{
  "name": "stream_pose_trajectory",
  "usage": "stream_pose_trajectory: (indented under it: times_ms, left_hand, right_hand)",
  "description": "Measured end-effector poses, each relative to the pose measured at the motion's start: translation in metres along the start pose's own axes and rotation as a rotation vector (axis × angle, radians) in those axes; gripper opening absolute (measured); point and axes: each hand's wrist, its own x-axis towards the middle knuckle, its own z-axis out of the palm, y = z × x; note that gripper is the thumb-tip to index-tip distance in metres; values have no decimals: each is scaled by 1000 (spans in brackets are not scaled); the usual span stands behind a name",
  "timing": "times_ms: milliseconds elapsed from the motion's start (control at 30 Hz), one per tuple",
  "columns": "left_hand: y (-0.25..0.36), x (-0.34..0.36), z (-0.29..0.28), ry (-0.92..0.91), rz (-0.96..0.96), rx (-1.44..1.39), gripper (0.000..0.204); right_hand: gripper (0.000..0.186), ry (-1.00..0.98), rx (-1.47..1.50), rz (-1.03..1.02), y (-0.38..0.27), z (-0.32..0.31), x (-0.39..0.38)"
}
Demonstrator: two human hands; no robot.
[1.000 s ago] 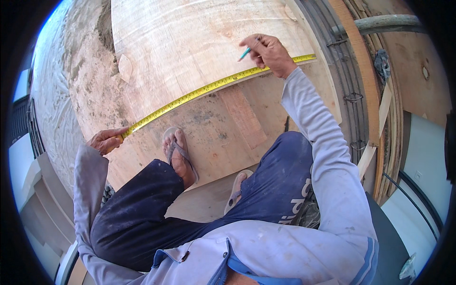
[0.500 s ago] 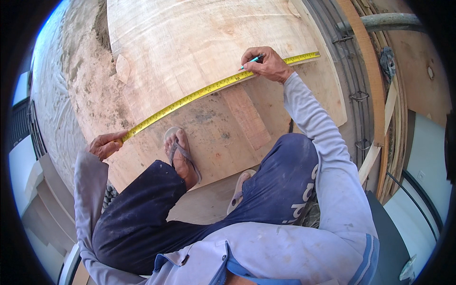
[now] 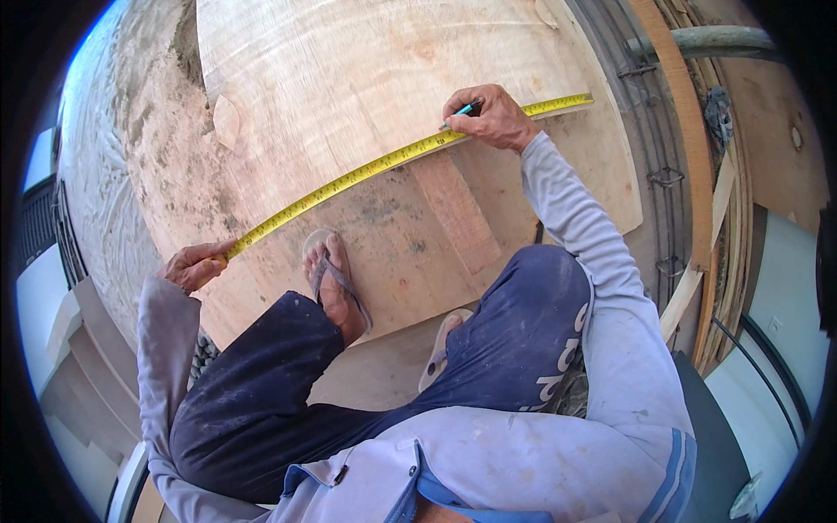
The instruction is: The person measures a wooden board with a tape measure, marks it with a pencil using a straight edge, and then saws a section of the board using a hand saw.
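A yellow tape measure (image 3: 349, 179) stretches across a pale plywood sheet (image 3: 323, 78), from lower left to upper right. My left hand (image 3: 195, 266) is closed on its left end, at the left side of the boards. Toward the other end, my right hand (image 3: 493, 117) rests over the tape with a teal pencil (image 3: 462, 112) pinched in its fingers. The pencil's tip points down at the tape's upper edge. Past my right hand the tape runs on to a free end near the sheet's right edge.
A stained plywood board (image 3: 384, 227) lies under my sandalled foot (image 3: 334, 281), with a wood strip (image 3: 458, 213) on it. On the right are tied steel bars (image 3: 667, 177), a long timber (image 3: 689, 131) and a grey pipe (image 3: 719, 39). Crumpled plastic sheeting (image 3: 91, 166) covers the left.
The tape and boards sit slightly further right in the picture. Both hands keep their places and holds, and the pencil tilts a little differently.
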Motion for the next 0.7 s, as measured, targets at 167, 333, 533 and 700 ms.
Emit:
stream_pose_trajectory:
  times_ms: [167,333,533,700]
  left_hand:
    - [-12,-1,-5,13,27,-12,47]
    - [-11,2,-6,-33,43,-44,45]
    - [-5,3,-4,5,2,1,45]
    - [-2,-1,-2,0,-3,-12,44]
  right_hand:
    - [15,31,-8,-5,3,4,1]
    - [16,59,-39,13,2,6,0]
    - [16,8,5,11,12,6,1]
    - [16,47,-9,80,3,10,2]
